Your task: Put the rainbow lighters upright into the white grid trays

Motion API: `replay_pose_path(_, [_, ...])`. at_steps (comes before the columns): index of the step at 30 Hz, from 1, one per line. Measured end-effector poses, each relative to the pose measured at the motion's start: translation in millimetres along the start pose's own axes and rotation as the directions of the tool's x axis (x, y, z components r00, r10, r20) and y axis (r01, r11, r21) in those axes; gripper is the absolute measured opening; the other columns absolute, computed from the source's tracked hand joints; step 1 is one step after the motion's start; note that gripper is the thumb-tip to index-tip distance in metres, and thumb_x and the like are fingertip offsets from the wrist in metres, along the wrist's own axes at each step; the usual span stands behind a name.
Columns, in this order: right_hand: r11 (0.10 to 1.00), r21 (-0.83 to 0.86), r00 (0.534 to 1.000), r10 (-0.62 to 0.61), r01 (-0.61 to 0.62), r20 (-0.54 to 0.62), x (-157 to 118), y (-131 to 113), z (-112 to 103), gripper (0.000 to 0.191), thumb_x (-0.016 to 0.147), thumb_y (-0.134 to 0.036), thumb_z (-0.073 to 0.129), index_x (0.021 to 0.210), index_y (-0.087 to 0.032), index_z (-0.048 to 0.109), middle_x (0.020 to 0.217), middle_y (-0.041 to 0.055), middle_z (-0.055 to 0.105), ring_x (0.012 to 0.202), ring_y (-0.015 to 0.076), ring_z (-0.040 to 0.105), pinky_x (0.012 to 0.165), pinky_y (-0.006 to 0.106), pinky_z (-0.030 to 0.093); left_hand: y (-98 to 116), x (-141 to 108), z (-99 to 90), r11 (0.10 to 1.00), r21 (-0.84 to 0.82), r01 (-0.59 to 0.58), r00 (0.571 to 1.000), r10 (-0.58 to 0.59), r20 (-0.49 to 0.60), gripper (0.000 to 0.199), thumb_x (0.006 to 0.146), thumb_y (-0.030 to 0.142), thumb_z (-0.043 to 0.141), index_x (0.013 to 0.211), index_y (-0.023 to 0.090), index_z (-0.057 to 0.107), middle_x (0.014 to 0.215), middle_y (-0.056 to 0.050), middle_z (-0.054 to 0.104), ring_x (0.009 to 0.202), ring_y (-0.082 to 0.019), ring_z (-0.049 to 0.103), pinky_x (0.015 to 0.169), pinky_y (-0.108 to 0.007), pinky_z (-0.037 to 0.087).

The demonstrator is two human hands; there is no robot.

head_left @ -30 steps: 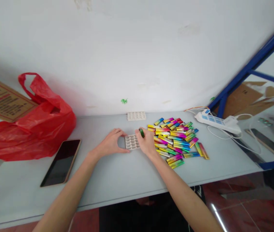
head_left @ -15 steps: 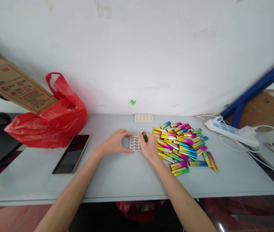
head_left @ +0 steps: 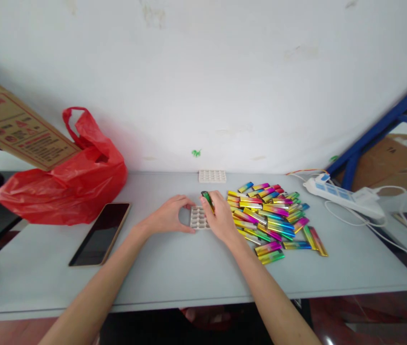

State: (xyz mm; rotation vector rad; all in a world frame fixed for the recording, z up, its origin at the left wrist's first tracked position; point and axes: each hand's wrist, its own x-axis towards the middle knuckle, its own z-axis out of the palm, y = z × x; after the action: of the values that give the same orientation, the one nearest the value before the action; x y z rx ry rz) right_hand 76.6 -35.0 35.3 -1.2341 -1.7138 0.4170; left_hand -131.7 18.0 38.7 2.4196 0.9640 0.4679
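Note:
A small white tray with rows of holes lies on the table in front of me. My left hand grips its left end, thumb at the near corner and fingers at the far one. Over the tray's right part, my right hand is closed around a lighter with a dark top and a green and gold body. That lighter leans with its dark end up and to the left; its lower end is hidden by my fingers. Beside my right hand spreads a pile of shiny multicoloured lighters.
A second white holed tray sits against the wall. To the left are a phone, a red plastic bag and a cardboard box. A power strip with white cables lies at the right, near a blue metal frame.
The lighter in my right hand has tipped and shifted slightly left and away from me. My left hand stays at the tray's left end. The view has shifted a little.

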Motion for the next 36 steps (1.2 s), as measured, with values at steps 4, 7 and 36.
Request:
replay_pose_path(4, [0.998, -0.059, 0.998, -0.023, 0.027, 0.060, 0.7, 4.2, 0.3, 0.033, 0.106, -0.045, 0.049, 0.085, -0.022, 0.060, 0.087, 0.0050, 0.062, 0.084, 0.0200, 0.060, 0.079, 0.031, 0.046, -2.6, 0.3, 1.8, 1.000, -0.016, -0.010, 1.000, 0.010, -0.011, 0.063, 0.060, 0.056, 0.093, 0.107, 0.022, 0.066, 0.105, -0.004, 0.068, 0.100, -0.028, 0.065, 0.094, -0.040, 0.051])
replay_pose_path(7, [0.998, -0.053, 0.995, 0.027, -0.023, 0.092, 1.7, 7.6, 0.7, 0.037, 0.107, -0.046, 0.048, 0.080, -0.022, 0.056, 0.074, 0.0009, 0.061, 0.072, 0.0179, 0.058, 0.070, 0.029, 0.042, -5.6, 0.0, 3.1, 1.000, -0.027, -0.006, 1.000, 0.006, -0.006, 0.069, 0.059, 0.057, 0.092, 0.112, 0.022, 0.067, 0.105, -0.005, 0.069, 0.101, -0.028, 0.066, 0.094, -0.040, 0.051])
replay_pose_path(36, [0.818, -0.573, 0.986, 0.136, -0.058, 0.095, 0.9, 64.4, -123.5, 0.020, 0.097, -0.017, 0.061, 0.109, -0.019, 0.077, 0.111, 0.0126, 0.076, 0.105, 0.0278, 0.068, 0.099, 0.042, 0.049, -6.2, -0.4, 1.1, 1.000, 0.012, -0.017, 1.000, 0.017, -0.024, 0.061, 0.060, 0.066, 0.087, 0.096, 0.021, 0.066, 0.103, -0.006, 0.067, 0.099, -0.029, 0.065, 0.091, -0.041, 0.053])
